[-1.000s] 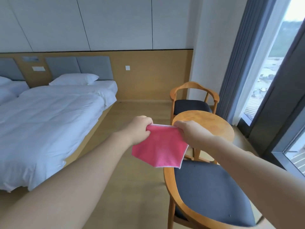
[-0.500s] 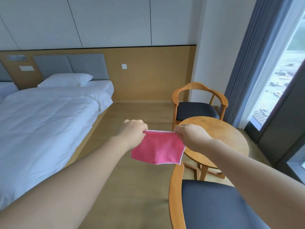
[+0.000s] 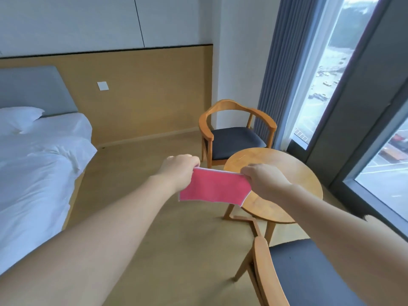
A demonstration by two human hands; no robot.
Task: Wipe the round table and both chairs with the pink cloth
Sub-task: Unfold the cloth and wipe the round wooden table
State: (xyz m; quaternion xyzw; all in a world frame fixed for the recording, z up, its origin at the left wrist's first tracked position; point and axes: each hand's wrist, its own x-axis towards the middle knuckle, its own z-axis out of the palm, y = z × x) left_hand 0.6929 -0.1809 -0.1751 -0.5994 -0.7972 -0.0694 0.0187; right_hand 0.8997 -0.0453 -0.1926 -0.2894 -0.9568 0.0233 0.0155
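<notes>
I am seeing both hands raised in front, apart, holding the pink cloth (image 3: 213,187) stretched in the air between them. The left hand (image 3: 178,170) is pinching the cloth's top left corner; the right hand (image 3: 263,181) is pinching its top right corner. The cloth is hanging flat, its lower edge loose, just left of the round wooden worktop (image 3: 284,171) and touching neither it nor any chair. The far chair (image 3: 234,133), wooden with a dark seat, is standing beyond the worktop by the grey curtain (image 3: 284,69). The near chair (image 3: 298,272) is showing at the lower right, partly covered by my right forearm. A white bed (image 3: 37,160) is lying at the left, a window (image 3: 344,69) at the right.
</notes>
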